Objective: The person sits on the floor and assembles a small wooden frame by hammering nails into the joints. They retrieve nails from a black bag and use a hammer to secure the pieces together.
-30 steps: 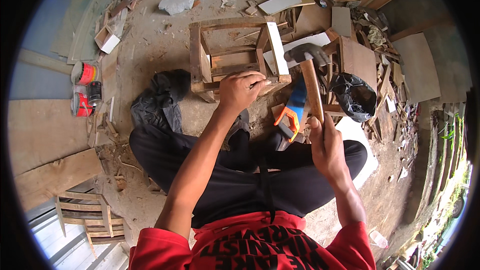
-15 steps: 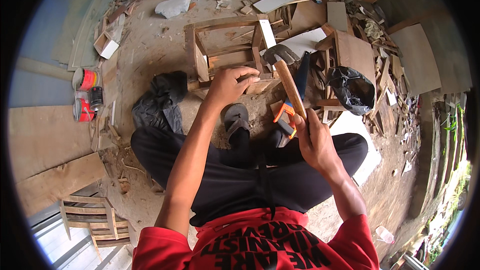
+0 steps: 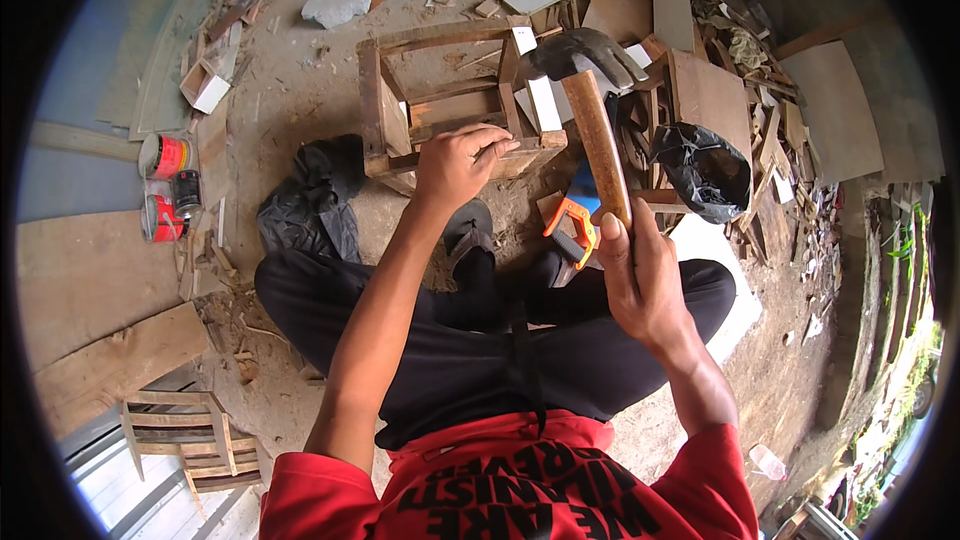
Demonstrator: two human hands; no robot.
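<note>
brown, dusty earthen floor [image 3: 280, 90], littered with wood offcuts [image 3: 768, 153]. on it, ahead of the person: rectangular brown wooden frame [image 3: 455, 91]. left hand [image 3: 453, 166] at its near rail, fingers curled; cannot tell whether they pinch anything. right hand [image 3: 645, 275] closed round the wooden handle of a dark-headed claw hammer [image 3: 600, 140]. red and black round cans [image 3: 165, 156] by left wall; open black plastic bag [image 3: 705, 175] at right.

Beneath you is a brown, dusty floor [image 3: 290, 90]. On it, ahead of you, stands the frame [image 3: 374, 100], with two pale stones [image 3: 338, 5] beyond. A black bag [image 3: 312, 202] lies to your left, a white board [image 3: 738, 305] to your right, scraps [image 3: 768, 165] farther right.
</note>
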